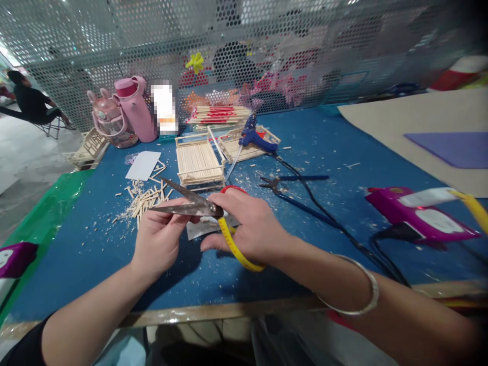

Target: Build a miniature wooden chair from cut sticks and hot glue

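Note:
Scissors (196, 207) with dark metal blades lie across the middle, blades spread apart and pointing left. My right hand (253, 223) grips them by their handles, one red and one yellow with small dark marks. My left hand (158, 241) is closed, its fingertips pinched just beneath the lower blade. Whatever those fingers hold, if anything, is hidden by the blade. Beyond the hands are a small frame of wooden sticks (201, 160) and a pile of short cut stick pieces (147, 203). A translucent sheet (195, 230) lies partly under the hands.
Blue-handled pliers (301, 203) and a blue glue gun (255, 138) with a black cord lie on the blue table (301, 282). A purple device (415, 213) stands right. Bottles (139, 114), bundled sticks (219, 116) and perforated metal (133, 46) line the back. A person (34, 99) sits far left.

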The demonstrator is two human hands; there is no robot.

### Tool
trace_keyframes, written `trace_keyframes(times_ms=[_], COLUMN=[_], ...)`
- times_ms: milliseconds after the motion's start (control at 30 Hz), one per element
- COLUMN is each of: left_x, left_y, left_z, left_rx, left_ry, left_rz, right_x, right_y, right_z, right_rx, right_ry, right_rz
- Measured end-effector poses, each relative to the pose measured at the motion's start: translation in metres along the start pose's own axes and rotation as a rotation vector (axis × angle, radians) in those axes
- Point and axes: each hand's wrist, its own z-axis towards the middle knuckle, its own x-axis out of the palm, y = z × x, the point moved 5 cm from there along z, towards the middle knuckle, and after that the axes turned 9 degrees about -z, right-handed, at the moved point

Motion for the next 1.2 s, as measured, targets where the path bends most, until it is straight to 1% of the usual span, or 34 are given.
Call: trace_keyframes(times_ms=[100,200,267,433,633,767,867,1000,1200], left_x=[-0.001,-0.001,-0.001,-0.001,-0.001,0.001,0.004,0.007,0.002], left_y=[0.0,0.002,0.002,-0.002,-0.01,-0.016,-0.02,-0.022,-0.015], left_z=[-0.001,0.0,0.0,0.001,0.0,0.0,0.0,0.0,0.0], left_rx=[-0.008,-0.034,-0.039,-0.012,0.092,0.133,0.109,0.094,0.124], left_ry=[-0.012,-0.036,-0.043,-0.013,-0.004,-0.032,-0.049,-0.035,0.008], left_rz=[-0.05,-0.045,-0.025,0.106,0.278,0.368,0.389,0.385,0.329], right_x=[0.0,0.001,0.001,-0.001,-0.003,-0.002,-0.001,-0.001,-0.003], right_y=[-0.001,-0.001,0.0,0.003,0.003,0.004,0.003,0.003,0.005], right_z=[-0.001,0.0,0.002,0.005,0.005,0.005,0.005,0.005,0.004], right_rx=[-0.002,0.013,0.011,-0.038,-0.057,-0.079,-0.081,-0.08,-0.099], right_ry=[0.003,0.038,0.046,0.047,0.057,0.059,0.069,0.068,0.014], right_rz=[-0.014,0.022,0.0,-0.064,-0.038,-0.077,-0.09,-0.105,-0.089])
